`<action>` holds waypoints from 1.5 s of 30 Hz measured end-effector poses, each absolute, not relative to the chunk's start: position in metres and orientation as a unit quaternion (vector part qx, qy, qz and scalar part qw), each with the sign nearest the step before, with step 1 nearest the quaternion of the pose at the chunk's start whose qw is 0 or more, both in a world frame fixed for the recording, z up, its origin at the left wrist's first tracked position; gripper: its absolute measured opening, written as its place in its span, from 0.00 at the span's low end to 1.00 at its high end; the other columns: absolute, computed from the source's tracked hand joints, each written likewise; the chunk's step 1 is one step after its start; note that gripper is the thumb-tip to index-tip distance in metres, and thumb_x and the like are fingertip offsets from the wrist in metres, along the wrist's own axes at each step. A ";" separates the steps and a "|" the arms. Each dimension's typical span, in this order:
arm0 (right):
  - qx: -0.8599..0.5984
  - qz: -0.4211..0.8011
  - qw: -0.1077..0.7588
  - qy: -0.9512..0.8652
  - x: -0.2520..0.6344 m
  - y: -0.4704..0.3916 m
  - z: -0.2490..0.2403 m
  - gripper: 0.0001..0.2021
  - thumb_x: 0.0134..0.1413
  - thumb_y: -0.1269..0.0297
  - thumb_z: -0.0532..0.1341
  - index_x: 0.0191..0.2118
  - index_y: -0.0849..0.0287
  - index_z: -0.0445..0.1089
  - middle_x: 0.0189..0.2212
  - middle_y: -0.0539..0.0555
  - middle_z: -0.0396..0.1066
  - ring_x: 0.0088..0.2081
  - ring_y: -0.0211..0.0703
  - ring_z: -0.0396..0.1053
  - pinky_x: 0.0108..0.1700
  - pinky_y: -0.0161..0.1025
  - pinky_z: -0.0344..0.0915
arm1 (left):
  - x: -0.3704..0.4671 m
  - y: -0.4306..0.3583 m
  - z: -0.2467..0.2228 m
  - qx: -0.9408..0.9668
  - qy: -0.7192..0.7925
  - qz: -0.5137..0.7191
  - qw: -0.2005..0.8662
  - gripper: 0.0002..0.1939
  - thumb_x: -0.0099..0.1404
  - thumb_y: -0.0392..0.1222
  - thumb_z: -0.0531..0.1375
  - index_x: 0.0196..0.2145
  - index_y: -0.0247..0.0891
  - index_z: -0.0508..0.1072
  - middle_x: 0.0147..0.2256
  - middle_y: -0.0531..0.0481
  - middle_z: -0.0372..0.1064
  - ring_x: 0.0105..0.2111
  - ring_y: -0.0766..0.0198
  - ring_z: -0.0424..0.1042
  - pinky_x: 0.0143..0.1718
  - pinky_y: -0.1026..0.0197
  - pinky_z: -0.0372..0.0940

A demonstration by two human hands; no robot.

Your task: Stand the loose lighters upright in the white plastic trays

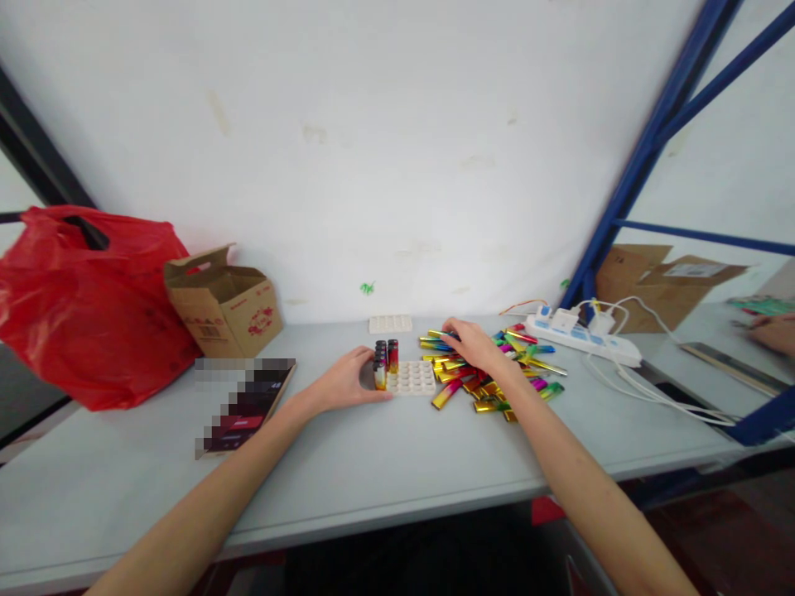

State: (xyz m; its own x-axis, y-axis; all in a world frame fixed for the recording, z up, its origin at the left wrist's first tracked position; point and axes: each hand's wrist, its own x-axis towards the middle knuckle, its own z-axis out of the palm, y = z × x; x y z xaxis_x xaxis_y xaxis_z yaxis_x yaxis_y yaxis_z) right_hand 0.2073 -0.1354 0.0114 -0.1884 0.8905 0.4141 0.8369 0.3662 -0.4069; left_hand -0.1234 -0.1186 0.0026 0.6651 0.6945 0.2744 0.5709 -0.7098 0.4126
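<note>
A white tray point(417, 379) with rows of round holes lies on the grey table point(373, 463). Several shiny coloured tubes point(384, 361) stand upright in its left columns. My left hand point(345, 382) rests against the tray's left side, fingers curled beside those standing tubes. To the right lies a loose pile of shiny coloured tubes point(490, 372). My right hand point(475, 344) lies palm down on top of this pile, fingers spread toward its far left end. Whether it grips a tube is hidden.
A second white tray point(390, 324) lies near the wall. A cardboard box point(224, 305) and a red plastic bag point(87, 298) stand at left, a dark flat box point(245, 406) in front. A white power strip point(580, 335) with cables lies right. Another person's hand point(773, 331) shows far right.
</note>
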 end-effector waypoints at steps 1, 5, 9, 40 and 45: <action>-0.563 0.052 0.318 -0.761 0.205 -0.137 0.013 0.09 0.69 0.61 0.58 0.49 0.57 0.72 0.37 0.54 0.79 0.38 0.45 0.74 0.44 0.39 0.65 | -0.123 -0.119 0.003 0.901 0.351 0.209 0.147 0.36 0.53 0.68 0.71 0.49 0.38 0.74 0.51 0.38 0.74 0.51 0.42 0.74 0.55 0.45 0.70; -0.556 0.078 0.409 -0.720 0.194 -0.139 0.019 0.15 0.69 0.53 0.56 0.47 0.57 0.73 0.27 0.49 0.73 0.30 0.43 0.68 0.37 0.37 0.61 | -0.124 -0.119 0.003 0.900 0.345 0.218 0.152 0.36 0.53 0.67 0.72 0.49 0.39 0.75 0.51 0.39 0.74 0.51 0.42 0.74 0.55 0.45 0.70; -0.557 0.170 0.500 -0.641 0.178 -0.136 0.014 0.22 0.58 0.41 0.63 0.34 0.59 0.74 0.22 0.46 0.66 0.26 0.40 0.62 0.31 0.37 0.57 | -0.124 -0.120 0.003 0.899 0.345 0.220 0.154 0.36 0.53 0.67 0.72 0.50 0.40 0.75 0.51 0.40 0.74 0.51 0.42 0.74 0.55 0.45 0.70; -0.522 0.146 0.470 -0.697 0.110 -0.169 0.016 0.22 0.68 0.45 0.53 0.27 0.55 0.60 0.22 0.46 0.61 0.27 0.39 0.59 0.32 0.37 0.52 | -0.123 -0.120 0.003 0.902 0.339 0.220 0.151 0.36 0.55 0.65 0.72 0.52 0.39 0.73 0.52 0.40 0.74 0.52 0.43 0.75 0.56 0.47 0.69; -0.460 0.091 0.424 -0.775 0.115 -0.171 0.018 0.17 0.74 0.51 0.50 0.36 0.55 0.64 0.32 0.52 0.70 0.36 0.44 0.68 0.42 0.38 0.61 | -0.123 -0.122 0.004 0.902 0.345 0.211 0.152 0.36 0.54 0.65 0.72 0.52 0.38 0.73 0.52 0.39 0.73 0.53 0.43 0.74 0.57 0.47 0.69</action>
State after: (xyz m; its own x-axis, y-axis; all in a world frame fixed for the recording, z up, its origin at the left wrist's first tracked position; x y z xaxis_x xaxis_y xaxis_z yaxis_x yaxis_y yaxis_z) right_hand 0.1152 -0.1707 0.0182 -0.2174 0.7893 0.5743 0.6351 0.5611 -0.5309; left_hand -0.1228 -0.1216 0.0041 0.6725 0.6870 0.2754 0.5590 -0.7153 0.4193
